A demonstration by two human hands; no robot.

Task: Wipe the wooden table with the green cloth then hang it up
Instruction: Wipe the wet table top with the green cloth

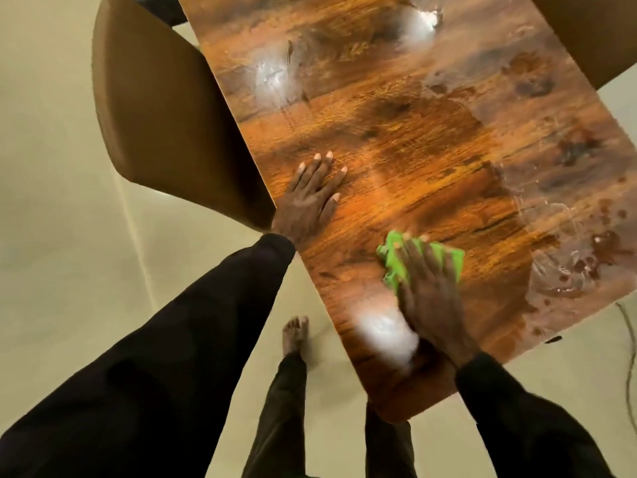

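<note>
The wooden table [396,139] fills the middle of the head view, glossy, with wet smears and dark stains along its right side. A bright green cloth [396,263] lies on it near the front edge. My right hand [431,291] presses flat on the cloth with straight fingers, and the cloth shows on both sides of the hand. My left hand [310,198] rests flat on the bare wood near the table's left edge, fingers spread, holding nothing.
A brown chair [155,108] stands tucked against the table's left edge, just beyond my left hand. Another brown chair [593,32] sits at the far right corner. Pale floor surrounds the table; my bare foot [294,334] stands below it. A thin cable [629,339] lies at the right.
</note>
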